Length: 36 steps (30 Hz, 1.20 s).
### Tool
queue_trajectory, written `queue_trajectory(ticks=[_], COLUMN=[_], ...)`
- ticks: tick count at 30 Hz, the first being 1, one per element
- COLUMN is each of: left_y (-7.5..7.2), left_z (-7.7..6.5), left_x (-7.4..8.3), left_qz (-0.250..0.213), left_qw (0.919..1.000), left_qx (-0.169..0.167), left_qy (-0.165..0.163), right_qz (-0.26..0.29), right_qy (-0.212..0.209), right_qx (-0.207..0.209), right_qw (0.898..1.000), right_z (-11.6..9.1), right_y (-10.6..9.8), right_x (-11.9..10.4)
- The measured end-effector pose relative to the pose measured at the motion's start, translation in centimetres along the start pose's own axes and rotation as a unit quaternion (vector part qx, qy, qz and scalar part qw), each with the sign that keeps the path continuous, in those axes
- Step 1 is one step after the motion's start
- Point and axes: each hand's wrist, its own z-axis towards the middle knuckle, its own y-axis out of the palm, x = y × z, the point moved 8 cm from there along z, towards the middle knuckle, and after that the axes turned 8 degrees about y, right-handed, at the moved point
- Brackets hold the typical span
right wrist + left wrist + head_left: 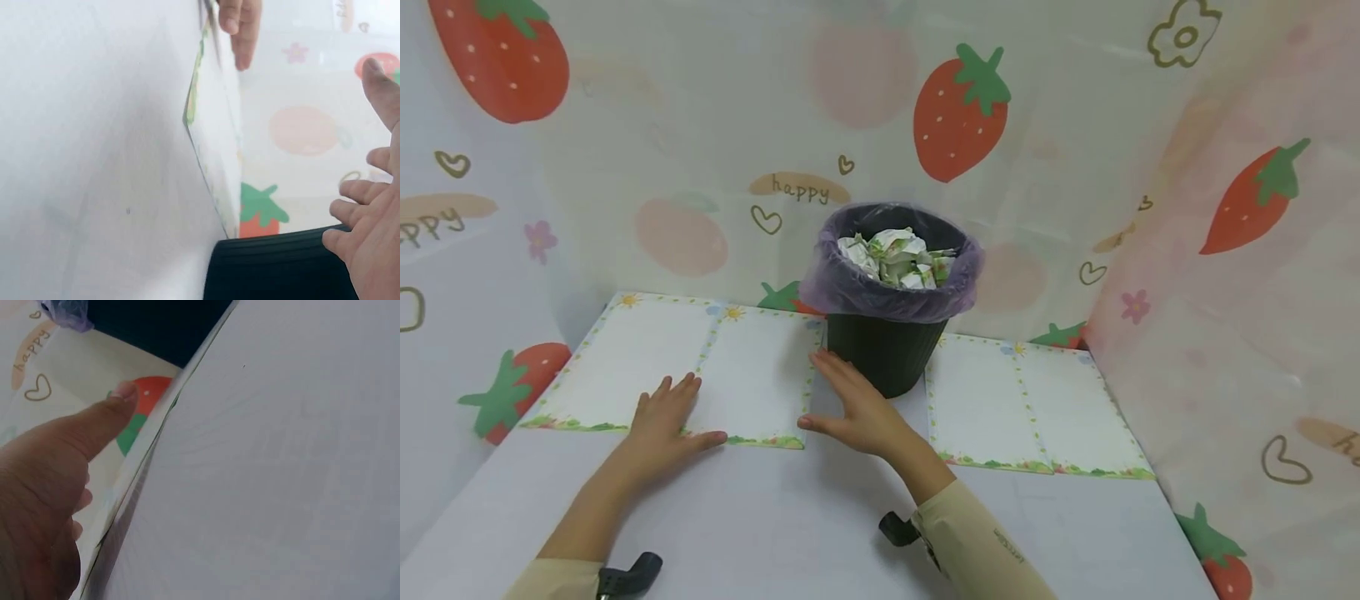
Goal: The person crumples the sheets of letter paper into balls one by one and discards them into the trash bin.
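A dark ribbed trash bin [883, 354] stands at the back of the white table, lined with a purple plastic bag [887, 302] folded over its rim. Crumpled paper [897, 247] with green print fills it near the top. My right hand [867, 412], thumb apart and fingers extended, is close to the bin's lower left side; contact is unclear. Over the left pair of bordered white sheets [760, 367] is my left hand [662, 429], fingers spread and nothing held. In the left wrist view its thumb [103, 422] appears above the sheet's edge.
Another pair of bordered sheets [977, 400] lies right of the bin. Behind the white table [760, 525] hangs a strawberry-print backdrop [715, 108], with side panels left and right. A black wrist mount [632, 575] sticks out by the left sleeve.
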Motion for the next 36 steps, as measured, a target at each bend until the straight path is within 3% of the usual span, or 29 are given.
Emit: queue_trajectory(ticks=[5,19,24,31,36], left_y=[0.6,-0.1,-0.7,-1.1,-1.2], left_z=[-0.1,-1.4,-2.3,-3.1,-3.0], left_x=[0.2,1.2,0.9,-0.4,-0.3], left_qz=[0.009,0.018,-0.008,-0.047,-0.050], left_qw=[0.9999,0.9995,0.9992,0.9967,0.9966], left_qx=[-0.007,-0.027,-0.038,-0.060,-0.057], left_qy=[0.000,-0.004,0.012,-0.030,-0.032], right_qz=[0.018,0.077,0.052,0.000,-0.051], right_qy=[0.033,0.091,0.119,0.151,0.172], right_qx=[-0.021,-0.047,-0.059,-0.077,-0.079], right_qw=[0.999,0.992,0.990,0.985,0.981], right_z=[1.9,7.1,8.8,10.9,11.1], right_y=[1.1,4.8,6.4,8.7,9.8], right_x=[1.0,3.6,4.6,5.7,6.6])
